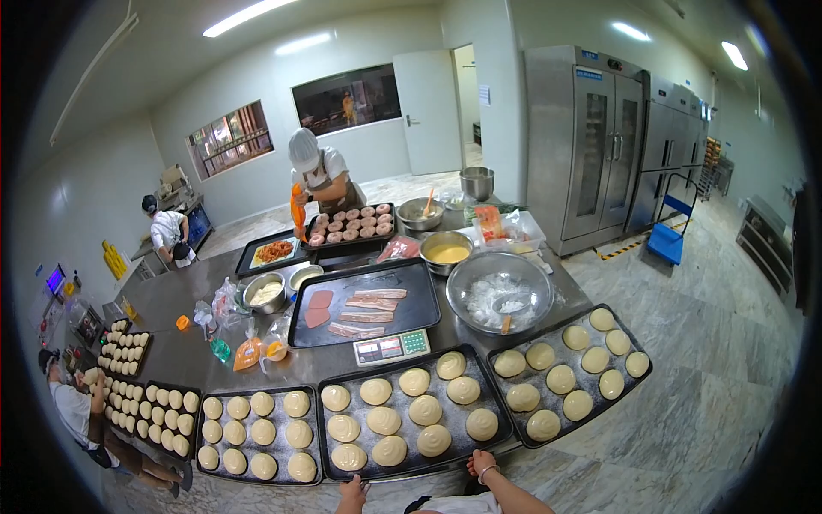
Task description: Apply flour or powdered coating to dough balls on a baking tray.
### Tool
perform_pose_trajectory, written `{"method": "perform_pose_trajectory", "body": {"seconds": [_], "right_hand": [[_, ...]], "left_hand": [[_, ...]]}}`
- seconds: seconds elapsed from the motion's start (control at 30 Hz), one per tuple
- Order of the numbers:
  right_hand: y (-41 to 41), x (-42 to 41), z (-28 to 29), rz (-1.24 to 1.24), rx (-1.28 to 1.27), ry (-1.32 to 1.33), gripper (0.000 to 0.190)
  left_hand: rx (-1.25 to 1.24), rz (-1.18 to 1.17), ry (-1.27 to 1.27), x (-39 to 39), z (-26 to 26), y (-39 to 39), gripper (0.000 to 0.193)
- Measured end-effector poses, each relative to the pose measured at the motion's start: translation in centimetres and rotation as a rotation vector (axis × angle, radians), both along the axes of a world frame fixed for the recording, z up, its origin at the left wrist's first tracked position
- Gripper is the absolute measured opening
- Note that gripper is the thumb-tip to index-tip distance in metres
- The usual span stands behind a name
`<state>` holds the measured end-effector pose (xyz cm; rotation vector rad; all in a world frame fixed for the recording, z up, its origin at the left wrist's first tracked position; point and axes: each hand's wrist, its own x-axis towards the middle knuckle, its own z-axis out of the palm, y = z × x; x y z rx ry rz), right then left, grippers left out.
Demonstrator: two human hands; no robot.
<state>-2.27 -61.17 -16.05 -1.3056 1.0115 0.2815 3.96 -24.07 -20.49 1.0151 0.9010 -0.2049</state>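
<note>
Before me lies a black baking tray (411, 472) of round pale dough pieces (425, 410), glossy on top and set on a floured surface. My left hand (354, 489) is at the tray's near left edge, and my right hand (481, 464), with a bracelet at the wrist, is at its near right edge. Whether the fingers grip the rim is hard to tell. Similar trays with dough stand to the left (259, 478) and right (578, 424). Behind the middle tray is a scale (392, 348), beside a large tray (424, 289) holding bacon strips (366, 316) and pink meat slices (319, 308).
A large clear bowl of flour (499, 292) and a steel bowl of yellow liquid (447, 252) stand at the right. Across the table, a co-worker (321, 170) holds an orange piping bag (298, 209) over a filled tray. Other workers are at the left. A blue trolley (668, 241) stands right.
</note>
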Motion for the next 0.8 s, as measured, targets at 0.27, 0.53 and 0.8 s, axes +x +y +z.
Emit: {"method": "perform_pose_trajectory", "body": {"seconds": [0.27, 0.53, 0.8], "right_hand": [[0.01, 0.06, 0.19, -0.006, 0.014, 0.009, 0.033], [0.13, -0.07, 0.28, -0.015, 0.028, -0.002, 0.035], [0.14, -0.07, 0.31, -0.02, 0.008, -0.01, 0.033]], "left_hand": [[0.02, 0.004, 0.032, 0.29, -0.47, 0.25, 0.034], [0.02, 0.004, 0.039, 0.23, -0.41, 0.23, 0.035], [0.034, -0.006, 0.06, 0.12, -0.08, 0.19, 0.032]]}}
